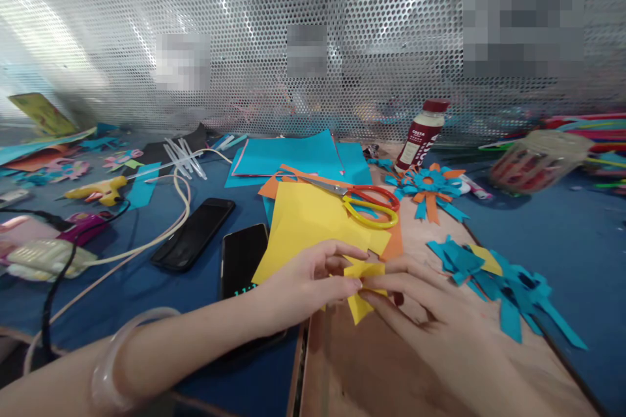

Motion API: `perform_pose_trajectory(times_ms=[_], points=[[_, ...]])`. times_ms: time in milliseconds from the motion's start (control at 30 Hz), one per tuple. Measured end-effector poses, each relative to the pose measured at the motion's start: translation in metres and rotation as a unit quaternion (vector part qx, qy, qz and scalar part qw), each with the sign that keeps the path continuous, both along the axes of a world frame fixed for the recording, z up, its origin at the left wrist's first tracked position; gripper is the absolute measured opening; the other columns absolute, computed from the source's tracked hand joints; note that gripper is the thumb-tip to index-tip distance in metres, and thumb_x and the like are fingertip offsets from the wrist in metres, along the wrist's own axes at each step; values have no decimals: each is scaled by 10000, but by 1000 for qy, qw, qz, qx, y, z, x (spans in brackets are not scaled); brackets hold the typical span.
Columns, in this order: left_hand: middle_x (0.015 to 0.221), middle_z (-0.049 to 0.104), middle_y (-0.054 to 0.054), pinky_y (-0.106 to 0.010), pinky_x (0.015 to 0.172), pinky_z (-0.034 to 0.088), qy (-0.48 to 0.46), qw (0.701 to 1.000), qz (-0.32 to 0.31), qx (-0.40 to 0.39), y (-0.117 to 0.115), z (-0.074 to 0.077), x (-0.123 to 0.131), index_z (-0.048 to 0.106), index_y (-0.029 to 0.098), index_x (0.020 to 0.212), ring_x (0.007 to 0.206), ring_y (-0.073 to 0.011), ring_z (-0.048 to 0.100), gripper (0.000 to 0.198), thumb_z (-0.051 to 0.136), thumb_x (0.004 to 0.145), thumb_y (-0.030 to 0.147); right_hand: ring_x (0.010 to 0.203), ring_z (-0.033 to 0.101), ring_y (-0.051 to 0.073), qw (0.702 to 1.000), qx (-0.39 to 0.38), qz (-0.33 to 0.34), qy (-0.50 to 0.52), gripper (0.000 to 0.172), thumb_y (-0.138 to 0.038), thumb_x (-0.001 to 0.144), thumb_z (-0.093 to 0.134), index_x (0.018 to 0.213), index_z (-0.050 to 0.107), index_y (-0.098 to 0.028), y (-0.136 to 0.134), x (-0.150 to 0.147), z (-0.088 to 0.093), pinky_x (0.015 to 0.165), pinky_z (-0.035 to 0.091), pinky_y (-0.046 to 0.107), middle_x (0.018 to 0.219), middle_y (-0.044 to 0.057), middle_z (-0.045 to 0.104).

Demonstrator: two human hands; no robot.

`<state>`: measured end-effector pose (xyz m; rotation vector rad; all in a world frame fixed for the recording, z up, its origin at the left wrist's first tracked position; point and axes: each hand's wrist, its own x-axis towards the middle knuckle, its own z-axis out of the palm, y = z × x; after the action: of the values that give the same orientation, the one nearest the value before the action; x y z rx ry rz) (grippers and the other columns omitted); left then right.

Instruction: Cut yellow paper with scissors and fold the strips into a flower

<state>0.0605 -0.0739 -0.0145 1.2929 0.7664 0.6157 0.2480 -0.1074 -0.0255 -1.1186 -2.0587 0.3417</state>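
Observation:
A small folded piece of yellow paper [360, 305] with pointed ends is held between both hands above the brown tabletop. My left hand [317, 280] pinches it from the left, thumb over its near face. From the right, the fingertips of my right hand [430, 306] press on the same piece. Just beyond my hands lie sheets of yellow paper [308, 221]. Scissors [369, 199] with one red and one yellow handle rest on them, blades pointing left. Orange paper [392, 246] shows beneath the yellow sheets.
Blue paper sheets [288, 153] lie at the back. On the right are blue-and-orange paper bows [430, 182], more blue bows [508, 287], a bottle [423, 133] and a jar [538, 163]. Two phones [195, 234], a yellow glue gun [98, 191] and cables [147, 247] occupy the left.

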Motion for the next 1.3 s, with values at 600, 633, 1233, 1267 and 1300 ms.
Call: perform_pose_trajectory(times_ms=[600,633,1233,1267,1300], points=[[900,604,-38,-279,747,432,88,993,14,83,1,-6,2,581,166,985,809,-137,549,308,578,793,406,873,588,133,1000,13,-20,2,152,-134,818,548,823,639,-256,-1,1,-2,719,505,236,976,25,546],[898,606,-35,-277,755,429,88,992,11,88,1,-6,2,589,167,969,817,-136,548,290,573,797,400,869,588,135,1000,3,-16,13,145,-138,824,537,817,632,-248,0,1,-2,718,506,238,948,25,554],[943,622,-41,-278,728,450,130,979,-1,157,-4,3,1,481,185,1111,798,-131,575,325,524,829,341,658,571,116,961,-247,-36,120,128,-241,798,556,921,576,-212,7,0,-3,576,481,234,767,-7,617],[953,621,-37,-288,738,454,137,974,0,180,-4,4,1,446,198,1149,789,-128,575,365,534,824,339,656,566,114,963,-243,-36,112,119,-234,802,549,916,573,-211,6,1,-2,576,476,232,764,-7,615],[949,621,-31,-299,749,454,149,967,0,205,-4,4,0,422,209,1172,782,-127,574,400,548,816,341,655,562,114,964,-238,-39,109,114,-226,804,542,914,569,-209,6,1,-1,575,473,232,761,-7,611]])
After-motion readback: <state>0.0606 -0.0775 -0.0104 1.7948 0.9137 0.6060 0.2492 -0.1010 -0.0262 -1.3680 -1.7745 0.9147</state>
